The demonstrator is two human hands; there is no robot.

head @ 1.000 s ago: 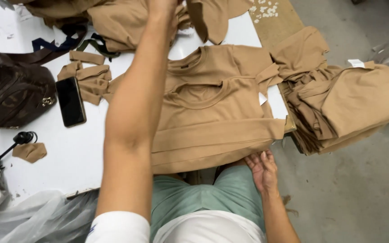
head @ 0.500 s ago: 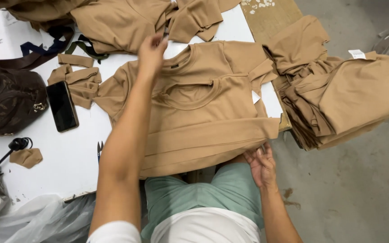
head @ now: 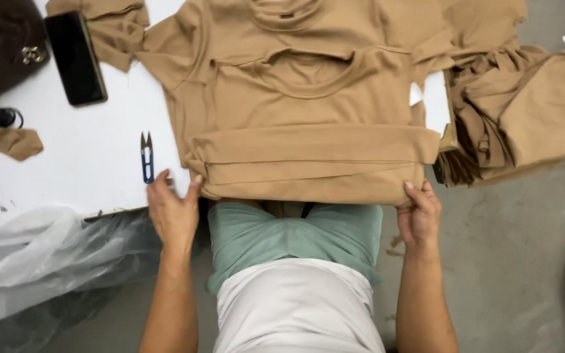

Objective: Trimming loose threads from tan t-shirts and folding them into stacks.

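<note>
Stack of tan shirts (head: 308,131) lying flat on the white counter (head: 99,163), its folded lower edge overhanging the near rim at six o'clock, directly in front of the person; the left hand (head: 172,212) rests at the stack's seven-o'clock corner, fingers apart and laid against the fold and counter edge, clamped on nothing; the right hand (head: 418,216) sits at the five-o'clock corner, fingers spread and curled up against the fold, whether they pinch the cloth cannot be told. Squaring such a fold appears to go best with both hands level at the two corners, pressing evenly so the layers stay aligned and the collars stay centred; uneven pull would likely skew the stack. Blue thread snips (head: 146,157) lie just beside the left hand at eleven o'clock from it, best kept out of the cloth; a black phone (head: 76,57) lies at ten o'clock; more tan garments (head: 524,117) are heaped at three o'clock.
</note>
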